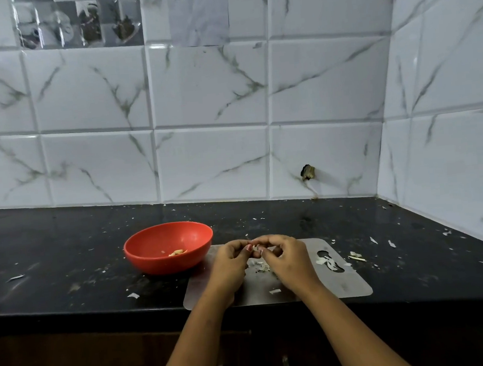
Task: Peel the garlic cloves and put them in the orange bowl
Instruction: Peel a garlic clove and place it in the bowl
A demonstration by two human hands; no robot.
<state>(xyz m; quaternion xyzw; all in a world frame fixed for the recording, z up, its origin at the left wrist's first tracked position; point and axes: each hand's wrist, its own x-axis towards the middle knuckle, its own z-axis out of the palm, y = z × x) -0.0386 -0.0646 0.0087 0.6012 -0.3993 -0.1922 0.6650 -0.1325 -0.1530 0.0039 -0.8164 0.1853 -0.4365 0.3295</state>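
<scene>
The left hand (231, 258) and right hand (286, 257) are pinching a garlic clove (255, 248) between curled fingertips above the board (331, 286). The orange bowl (151, 262), holding peeled cloves (177, 252), is sitting just left of the left hand.

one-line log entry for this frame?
left hand + right hand: pinching garlic clove | over steel board | orange bowl: few peeled pieces | peel scraps on board

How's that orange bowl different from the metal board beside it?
The orange bowl is round and deep; the metal board is flat and rectangular with a handle cut-out. The bowl holds a few peeled cloves; the board carries papery peel scraps. Both sit on the black counter.
</scene>
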